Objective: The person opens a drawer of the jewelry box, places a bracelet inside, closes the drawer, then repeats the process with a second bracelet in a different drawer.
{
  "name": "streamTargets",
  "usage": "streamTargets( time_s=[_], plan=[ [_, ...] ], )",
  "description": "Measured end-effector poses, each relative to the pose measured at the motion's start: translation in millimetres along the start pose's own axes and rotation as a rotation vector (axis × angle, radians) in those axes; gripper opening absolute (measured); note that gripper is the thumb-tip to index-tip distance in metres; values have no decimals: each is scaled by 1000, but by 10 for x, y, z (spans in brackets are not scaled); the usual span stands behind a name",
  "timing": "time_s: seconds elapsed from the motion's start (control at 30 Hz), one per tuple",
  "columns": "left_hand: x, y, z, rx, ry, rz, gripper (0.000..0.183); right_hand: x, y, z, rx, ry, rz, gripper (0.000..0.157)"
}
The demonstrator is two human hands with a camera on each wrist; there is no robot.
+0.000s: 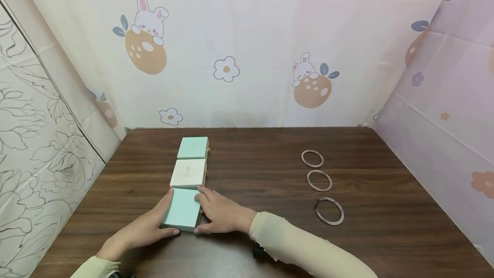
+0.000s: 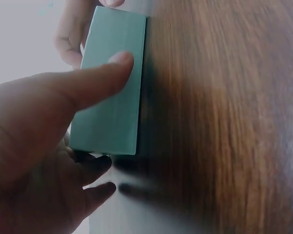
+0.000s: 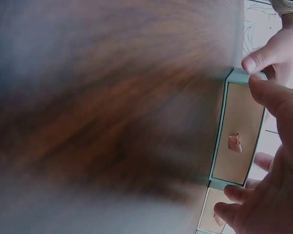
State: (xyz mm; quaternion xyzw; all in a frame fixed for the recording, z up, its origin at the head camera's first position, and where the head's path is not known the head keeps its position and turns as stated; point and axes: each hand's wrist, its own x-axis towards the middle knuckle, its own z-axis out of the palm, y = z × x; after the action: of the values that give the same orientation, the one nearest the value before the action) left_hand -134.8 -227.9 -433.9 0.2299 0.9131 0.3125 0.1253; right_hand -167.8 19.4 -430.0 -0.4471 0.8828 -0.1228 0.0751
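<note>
Three small boxes stand in a row on the left of the table. Nearest is a mint-green drawer box [image 1: 181,210]; beyond it come a cream box [image 1: 188,173] and another mint-green box [image 1: 192,147]. My left hand [image 1: 143,226] holds the nearest box from its left, thumb across the near face [image 2: 110,117], fingers along the far left side. From the right, my right hand [image 1: 224,213] grips it, thumb at the near corner and fingers at the far end. In the right wrist view its beige drawer front [image 3: 240,114] carries a small pull tab [image 3: 235,143].
Three thin bangles lie in a column on the right: a far one [image 1: 312,158], a middle one [image 1: 319,180] and a near one [image 1: 329,211]. Printed cloth [image 1: 247,98] hangs behind the wooden table [image 1: 262,153] and along its sides.
</note>
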Motion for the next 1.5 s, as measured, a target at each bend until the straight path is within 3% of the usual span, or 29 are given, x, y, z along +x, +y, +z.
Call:
streamTargets(
  time_s=[0.47,0.83,1.17,1.5],
  plan=[
    [25,36,19,5,80,39,106,21,-80,15,25,-2,63,73],
    [72,115,63,40,116,37,104,-12,22,-81,72,-9,-3,71],
    [72,273,93,74,151,49,101,-116,114,-143,119,61,-79,69],
    [114,417,151,101,183,62,99,-240,180,-178,174,134,-92,66]
  ],
)
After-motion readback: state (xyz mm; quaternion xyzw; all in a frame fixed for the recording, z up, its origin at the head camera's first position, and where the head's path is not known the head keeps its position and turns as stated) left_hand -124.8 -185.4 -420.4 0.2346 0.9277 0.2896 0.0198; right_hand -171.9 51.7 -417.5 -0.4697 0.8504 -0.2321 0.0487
